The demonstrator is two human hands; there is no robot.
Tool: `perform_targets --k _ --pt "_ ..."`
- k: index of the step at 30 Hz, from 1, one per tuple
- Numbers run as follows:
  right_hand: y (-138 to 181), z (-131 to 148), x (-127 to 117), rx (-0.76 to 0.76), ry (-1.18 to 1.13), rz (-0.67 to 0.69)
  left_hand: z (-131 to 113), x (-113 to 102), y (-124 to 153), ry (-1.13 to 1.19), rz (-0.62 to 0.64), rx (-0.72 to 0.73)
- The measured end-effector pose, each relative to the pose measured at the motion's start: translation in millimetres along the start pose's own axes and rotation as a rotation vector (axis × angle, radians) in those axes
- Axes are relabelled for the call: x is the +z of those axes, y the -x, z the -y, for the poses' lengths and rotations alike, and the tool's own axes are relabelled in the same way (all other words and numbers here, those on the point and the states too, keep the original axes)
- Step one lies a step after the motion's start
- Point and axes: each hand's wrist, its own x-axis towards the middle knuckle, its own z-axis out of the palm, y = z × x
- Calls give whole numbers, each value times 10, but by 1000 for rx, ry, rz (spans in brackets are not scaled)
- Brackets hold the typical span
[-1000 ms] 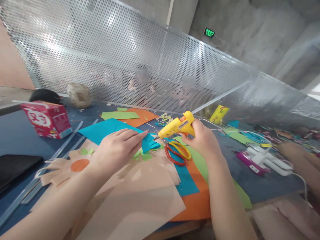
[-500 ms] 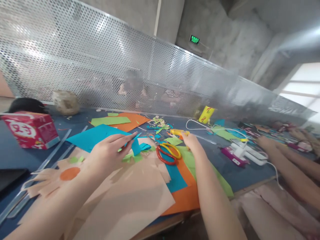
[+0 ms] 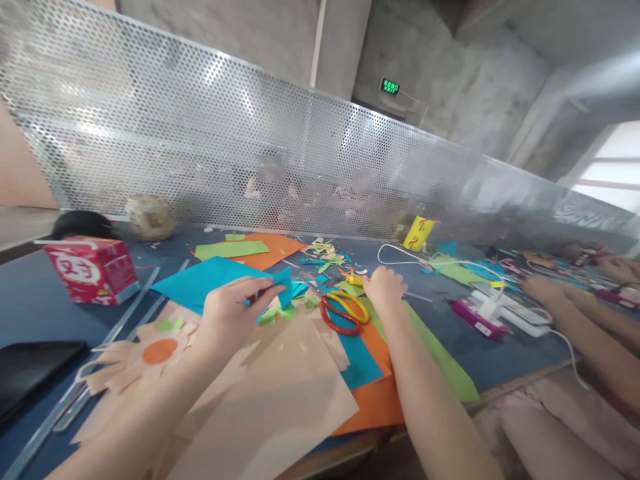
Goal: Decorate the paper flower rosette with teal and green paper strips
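Note:
Between the thumb and fingers of my left hand [image 3: 237,303] is a small piece of blue paper [image 3: 284,287], held above the cut scraps. My right hand [image 3: 386,292] is closed over a yellow hot glue gun [image 3: 356,280]; its front end shows left of the hand and a clear glue stick [image 3: 419,297] sticks out to the right. Scissors [image 3: 345,313] with red and yellow handles lie between my hands on blue and orange sheets. A beige paper flower with an orange centre [image 3: 160,351] lies left of my left forearm, near a large beige sheet [image 3: 270,400].
A red carton [image 3: 93,270] and a black phone-like slab [image 3: 37,373] are at the left. A perforated metal screen [image 3: 225,147] borders the table's back. At right are a purple power strip [image 3: 480,320], a white cable, and a co-worker's arms [image 3: 580,327].
My left hand has turned the blue paper, which now stands more upright at the fingertips. My right hand covers more of the glue gun. The whole view has shifted slightly.

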Motion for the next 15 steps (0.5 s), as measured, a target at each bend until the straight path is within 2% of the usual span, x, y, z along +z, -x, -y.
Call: perform_targets --k 2,4,5,7,10,15 --pt "111 120 -73 -175 -27 -80 -19 0 -8 16 -15 -66" --pt "238 258 -98 -645 -128 -143 -32 1 -16 39 -25 -142" --pt "303 328 -90 -839 -180 -120 -37 2 -20 57 -26 -187" --pt "425 456 -44 -1077 -261 -17 -46 2 -30 105 -18 -276" --pt "544 593 46 -1191 -364 21 -60 11 -41 164 -10 -357" --pt "567 642 86 -1235 -445 -59 -94 72 -19 224 -12 -387"
